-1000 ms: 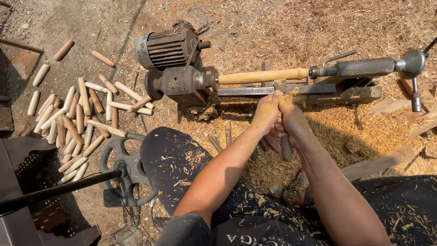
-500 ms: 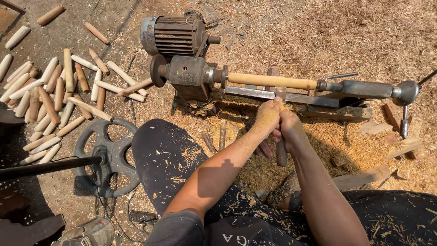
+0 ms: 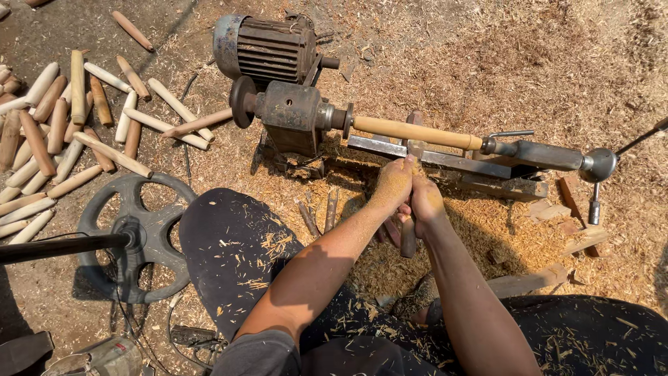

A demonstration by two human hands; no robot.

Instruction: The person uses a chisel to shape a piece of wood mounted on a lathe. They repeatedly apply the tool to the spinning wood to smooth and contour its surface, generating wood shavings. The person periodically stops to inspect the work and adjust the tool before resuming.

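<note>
A pale wooden rod (image 3: 416,131) is mounted in a rusty ground-level lathe (image 3: 292,115), held at its right end by a metal tailstock (image 3: 550,154). My left hand (image 3: 391,182) and my right hand (image 3: 426,198), both dusted with sawdust, are closed together around a turning chisel (image 3: 408,233). Its wooden handle points down toward me and its tip reaches up to the tool rest (image 3: 416,143) just below the rod. My legs in dark trousers (image 3: 236,251) stretch out on either side, speckled with shavings.
An electric motor (image 3: 264,47) sits behind the lathe. Several turned wooden pegs (image 3: 62,132) lie scattered at the left. A spoked metal wheel (image 3: 136,233) on a dark bar lies by my left knee. Spare chisels (image 3: 320,212) rest in thick sawdust (image 3: 487,230).
The view has shifted so the lathe and pegs sit further right in frame. Both hands stay clasped on the chisel at the tool rest, drawn slightly nearer the rod's left half.
</note>
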